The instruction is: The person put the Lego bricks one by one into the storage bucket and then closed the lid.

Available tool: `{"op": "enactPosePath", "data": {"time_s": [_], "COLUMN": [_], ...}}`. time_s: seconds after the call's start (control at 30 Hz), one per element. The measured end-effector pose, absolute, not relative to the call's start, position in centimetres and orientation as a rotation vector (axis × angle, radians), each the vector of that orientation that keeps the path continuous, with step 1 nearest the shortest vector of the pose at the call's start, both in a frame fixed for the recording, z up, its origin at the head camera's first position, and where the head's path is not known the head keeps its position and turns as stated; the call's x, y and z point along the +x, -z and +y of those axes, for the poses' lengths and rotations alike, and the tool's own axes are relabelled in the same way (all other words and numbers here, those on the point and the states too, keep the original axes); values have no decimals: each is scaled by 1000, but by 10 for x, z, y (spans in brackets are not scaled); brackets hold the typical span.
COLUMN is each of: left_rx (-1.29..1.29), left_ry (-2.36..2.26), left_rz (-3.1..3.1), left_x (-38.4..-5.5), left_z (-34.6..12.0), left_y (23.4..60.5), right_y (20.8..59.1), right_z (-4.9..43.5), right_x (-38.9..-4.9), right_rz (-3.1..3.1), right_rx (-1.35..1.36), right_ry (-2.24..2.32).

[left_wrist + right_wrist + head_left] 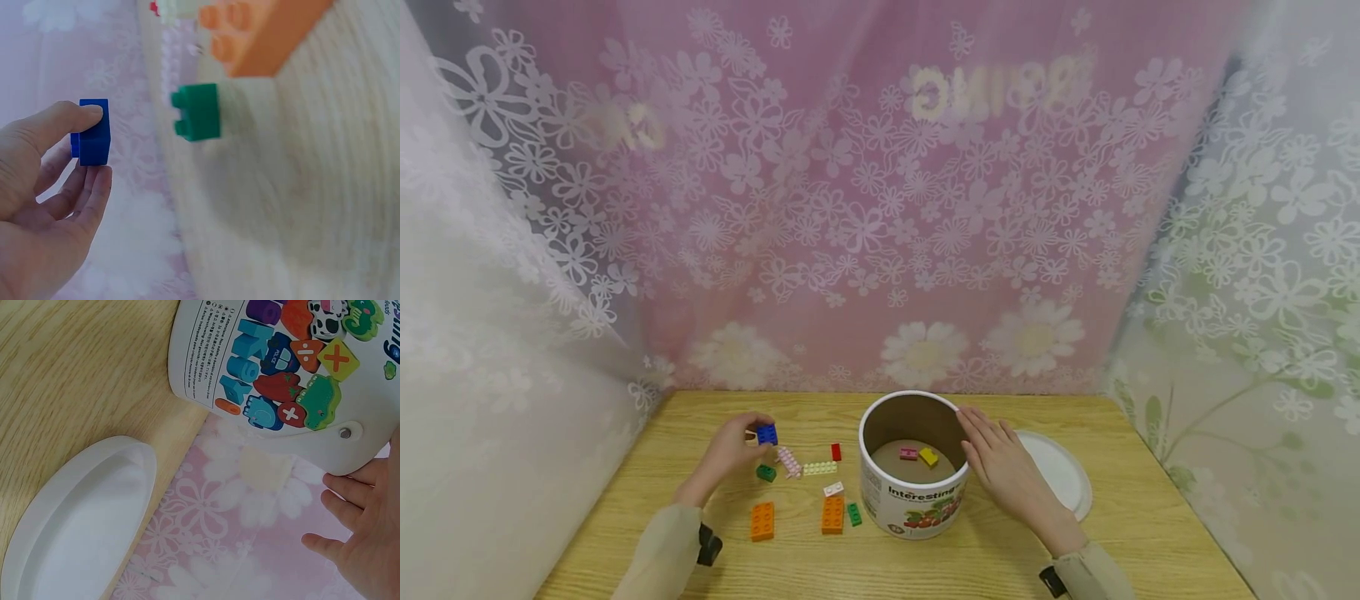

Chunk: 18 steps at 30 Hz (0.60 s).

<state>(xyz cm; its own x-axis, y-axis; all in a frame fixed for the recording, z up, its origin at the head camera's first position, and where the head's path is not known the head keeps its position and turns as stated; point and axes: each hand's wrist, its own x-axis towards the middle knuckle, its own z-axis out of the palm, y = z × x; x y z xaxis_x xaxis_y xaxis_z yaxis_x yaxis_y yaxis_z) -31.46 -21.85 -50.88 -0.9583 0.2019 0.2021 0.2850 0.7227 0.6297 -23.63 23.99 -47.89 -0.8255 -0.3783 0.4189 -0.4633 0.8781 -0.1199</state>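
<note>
A blue toy brick point(94, 132) is pinched between the thumb and fingers of my left hand point(735, 447), over the left side of the table. Just below that hand lies a small green brick point(766, 473), with a pink brick point(788, 462) beside it. My right hand point(1000, 467) rests with extended fingers against the right rim of a white round bucket point(910, 510). Inside the bucket, a dark pink brick point(908, 454) and a yellow brick point(928, 457) lie on the bottom.
Left of the bucket lie orange bricks point(762, 521), a pale yellow brick point(820, 469), a red brick point(837, 452), a white brick point(833, 490) and another green brick point(854, 514). A white lid point(94, 519) sits right of the bucket. Flowered curtains point(880, 208) surround the table.
</note>
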Motion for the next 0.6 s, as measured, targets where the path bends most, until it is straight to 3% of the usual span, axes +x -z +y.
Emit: {"op": "enactPosePath", "data": {"time_s": [0.6], "left_rx": [-508], "left_ry": [1007], "left_rz": [-2755], "left_x": [-306], "left_z": [-192], "left_y": [476], "right_y": [479], "right_z": [241], "right_x": [-237], "right_rz": [-2680], "right_rx": [613], "right_ry": [-297]}}
